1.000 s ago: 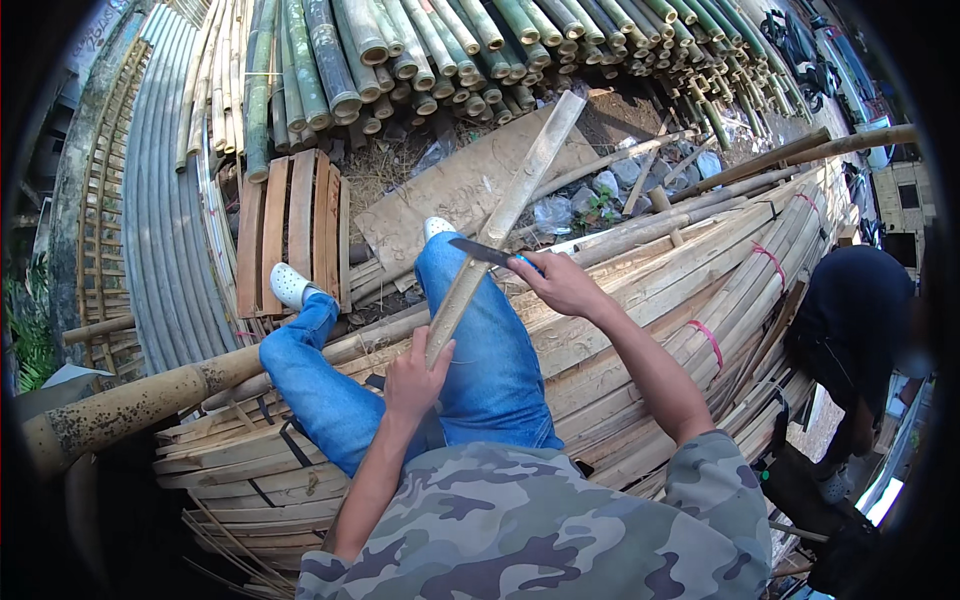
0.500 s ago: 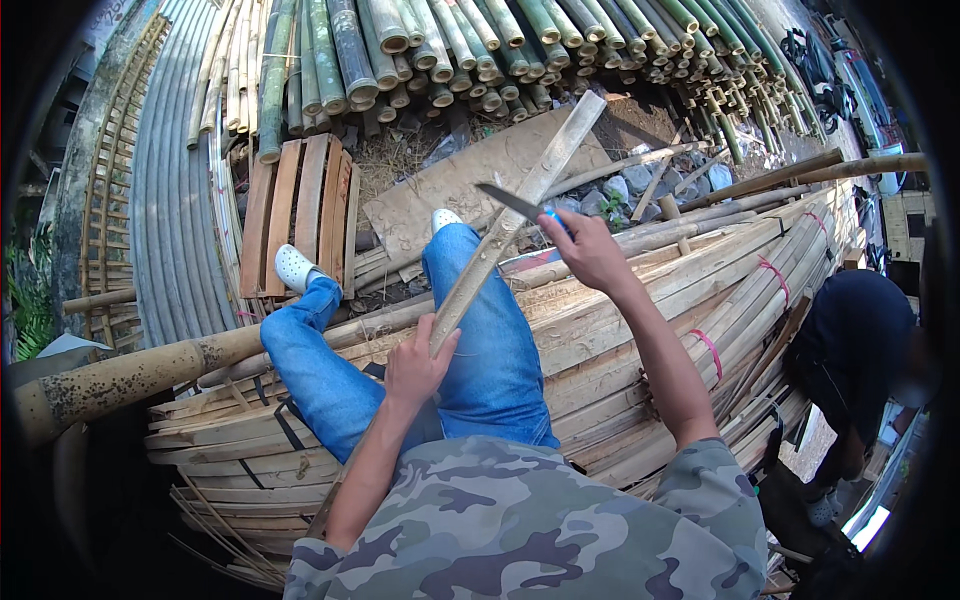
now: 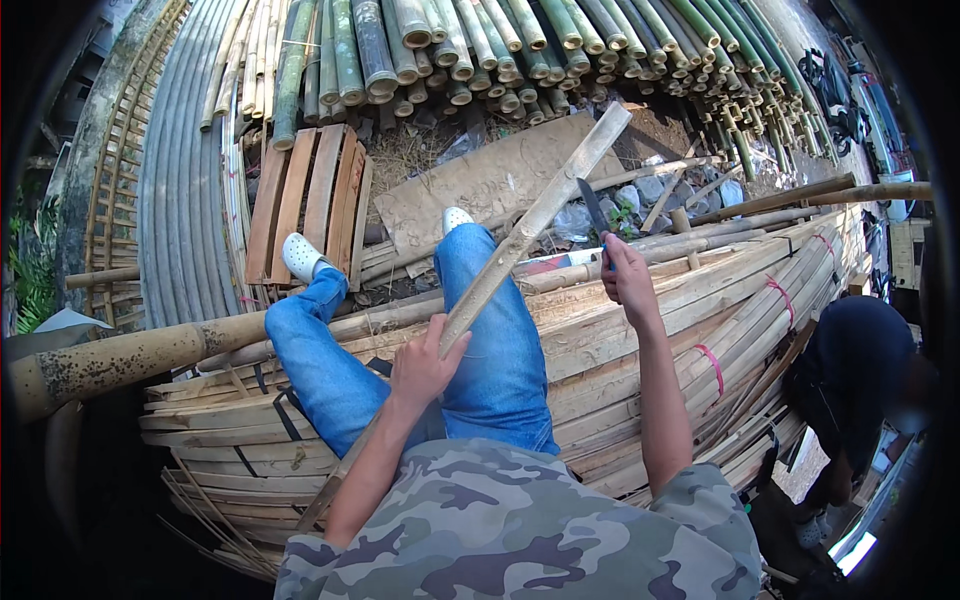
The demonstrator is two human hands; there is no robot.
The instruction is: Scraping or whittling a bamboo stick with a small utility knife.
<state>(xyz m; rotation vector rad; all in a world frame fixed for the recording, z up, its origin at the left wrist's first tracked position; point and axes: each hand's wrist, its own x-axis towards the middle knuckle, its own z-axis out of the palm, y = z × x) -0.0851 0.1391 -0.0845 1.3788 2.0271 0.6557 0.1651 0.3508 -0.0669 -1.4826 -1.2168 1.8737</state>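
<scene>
My left hand is wrapped round a long split bamboo strip, which runs from beside my left forearm across my thigh to a far end near the bamboo stack. Its pale inner face is turned up, with the knots showing. My right hand grips the blue handle of a knife, to the right of the strip. The dark blade points up and away and stands apart from the bamboo. Both my legs in jeans are stretched forward over piled strips, and the bamboo crosses the right one.
Bundled bamboo strips with pink ties lie under and right of me. A thick bamboo pole crosses at left. Ahead are a wooden crate, a flat board and stacked green poles. Another person bends at far right.
My right hand has moved right and nearer to me, taking the knife from over the bamboo strip to beside it. The left hand keeps its hold. The whole view has shifted slightly.
</scene>
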